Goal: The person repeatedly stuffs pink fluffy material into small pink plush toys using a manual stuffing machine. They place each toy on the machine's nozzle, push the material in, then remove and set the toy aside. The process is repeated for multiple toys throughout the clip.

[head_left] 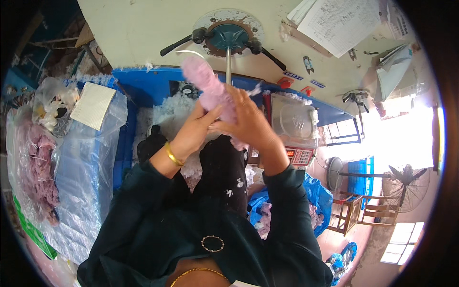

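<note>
A seated worker in a dark long-sleeved top holds a pink plush piece [210, 91] up in front of the chest with both hands, above the lap and short of the blue-edged bin [143, 81] beyond it. The left hand [193, 131], a gold bangle [173, 154] at its wrist, is closed around the lower end of the soft piece, fingers curled under it; the right hand [248, 119] is wrapped over its middle from the other side, palm down, so the lower part is hidden. The upper end sticks out free, rounded and fuzzy, blurred at the tip. By the look of it the stuffing step is in hand, the skin being packed or shaped; the next move seems to call for a firm pinch at the open end and a steady feed of filling, without tearing the seam. White fibre filling [167, 117], loose and fluffy, lies heaped in the bin just behind the hands and clings in flecks to the dark trousers. A metal nozzle tube [228, 64] runs down from a round teal fitting [230, 34] on the pale machine panel. At the right edge of the bin stands a weighing scale [295, 126] with a keypad. At left, clear plastic bags [71, 182] hold more pink plush pieces.
</note>
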